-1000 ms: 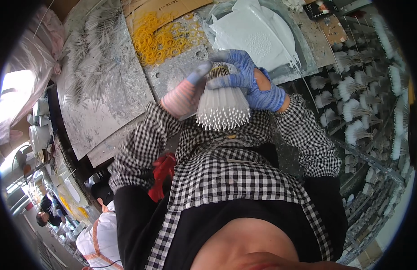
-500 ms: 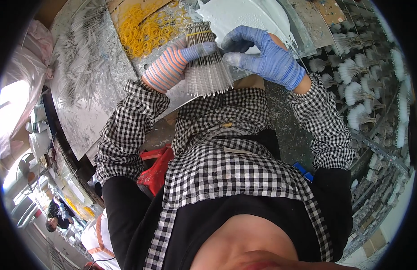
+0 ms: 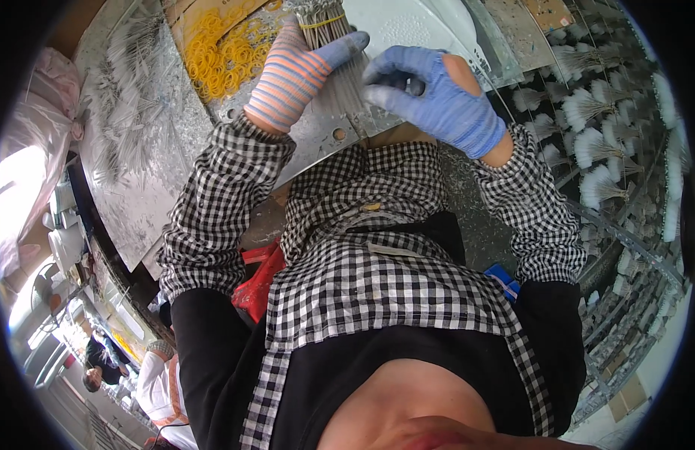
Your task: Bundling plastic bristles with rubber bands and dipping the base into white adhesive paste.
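Note:
My left hand (image 3: 291,79), in a striped orange and blue glove, is wrapped round a bundle of thin wire-stemmed brushes (image 3: 317,21). A yellow rubber band (image 3: 323,23) circles the stems near their looped top. The bristle ends hang below the hand and are smeared by motion. My right hand (image 3: 437,94), in a blue glove, is just to the right of the bundle. Its fingers curve toward the thumb with a gap between the tips, and I see nothing held there.
Yellow rubber bands (image 3: 226,56) lie piled at the back left, beside loose thin brushes (image 3: 137,97). A white sheet with pale paste (image 3: 415,26) is behind my right hand. Brush bundles (image 3: 598,142) fill a rack on the right. Other people (image 3: 103,360) are at lower left.
My left hand has raised the brush bundle away from me and slightly left, tilting it. My right hand stays beside it, nearly in place.

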A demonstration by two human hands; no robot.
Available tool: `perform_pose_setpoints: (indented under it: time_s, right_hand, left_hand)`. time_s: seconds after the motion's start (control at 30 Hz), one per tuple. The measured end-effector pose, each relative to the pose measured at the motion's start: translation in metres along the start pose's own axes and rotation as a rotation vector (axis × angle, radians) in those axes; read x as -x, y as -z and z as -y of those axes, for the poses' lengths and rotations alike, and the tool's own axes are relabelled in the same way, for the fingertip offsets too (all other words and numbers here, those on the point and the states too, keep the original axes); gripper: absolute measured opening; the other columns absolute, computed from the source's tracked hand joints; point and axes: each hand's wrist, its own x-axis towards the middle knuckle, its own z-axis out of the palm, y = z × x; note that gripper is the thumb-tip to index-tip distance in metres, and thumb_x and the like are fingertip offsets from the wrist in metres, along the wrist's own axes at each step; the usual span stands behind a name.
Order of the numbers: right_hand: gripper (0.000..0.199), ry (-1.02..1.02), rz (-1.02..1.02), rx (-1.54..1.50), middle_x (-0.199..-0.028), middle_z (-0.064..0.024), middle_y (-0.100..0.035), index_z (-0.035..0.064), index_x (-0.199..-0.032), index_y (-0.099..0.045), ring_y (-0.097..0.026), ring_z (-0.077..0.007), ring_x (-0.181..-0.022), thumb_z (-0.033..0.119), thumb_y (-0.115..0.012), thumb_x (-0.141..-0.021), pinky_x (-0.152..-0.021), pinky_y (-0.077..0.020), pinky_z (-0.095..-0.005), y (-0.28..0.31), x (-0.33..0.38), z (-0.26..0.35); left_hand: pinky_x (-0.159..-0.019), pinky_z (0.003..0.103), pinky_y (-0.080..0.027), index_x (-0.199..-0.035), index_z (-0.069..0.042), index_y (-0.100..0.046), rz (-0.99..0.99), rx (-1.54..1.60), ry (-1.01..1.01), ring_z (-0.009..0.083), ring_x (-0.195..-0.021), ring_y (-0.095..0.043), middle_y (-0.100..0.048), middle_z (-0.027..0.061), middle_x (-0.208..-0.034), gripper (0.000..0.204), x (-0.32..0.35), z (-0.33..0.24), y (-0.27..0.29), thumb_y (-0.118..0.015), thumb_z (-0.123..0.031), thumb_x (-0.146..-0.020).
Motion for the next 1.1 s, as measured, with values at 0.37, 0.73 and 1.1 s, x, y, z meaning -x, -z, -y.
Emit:
perform_pose_setpoints:
  time_s: [0.37,0.73,1.1]
  right_hand:
    - [0.040,-0.272,-0.056,0.179,-0.086,-0.0124,-0.073,0.0006,-0.104,-0.069,-0.070,-0.0265,-0.077,0.029,-0.077,-0.077,-0.071,-0.0550,-0.0355,0.033,-0.041,-0.013]
    - [0.046,-0.256,-0.097,0.332,-0.099,-0.0156,-0.074,0.0087,-0.110,-0.070,-0.070,-0.0331,-0.093,0.043,-0.078,-0.080,-0.085,-0.0557,-0.0411,0.023,-0.045,-0.125]
    - [0.043,-0.285,-0.130,0.270,-0.094,-0.0189,-0.073,0.0087,-0.106,-0.070,-0.071,-0.0337,-0.090,0.042,-0.077,-0.080,-0.081,-0.0560,-0.0434,0.020,-0.038,-0.127]
  left_hand:
    - [-0.078,0.032,-0.058,-0.134,-0.002,-0.044,0.014,0.130,-0.016,0.0177,-0.090,-0.064,-0.063,0.0103,-0.106,0.053,-0.056,-0.045,-0.058,-0.073,-0.010,-0.090]
    - [-0.097,0.044,-0.045,-0.122,-0.013,-0.061,0.121,-1.203,-1.049,0.0307,-0.111,-0.059,-0.063,0.0108,-0.112,0.046,-0.086,-0.014,-0.054,-0.067,-0.009,-0.077]
    - [-0.096,0.043,-0.045,-0.120,-0.013,-0.062,0.156,-1.188,-1.017,0.0300,-0.108,-0.059,-0.063,0.0104,-0.109,0.044,-0.093,-0.003,-0.054,-0.066,-0.009,-0.076]
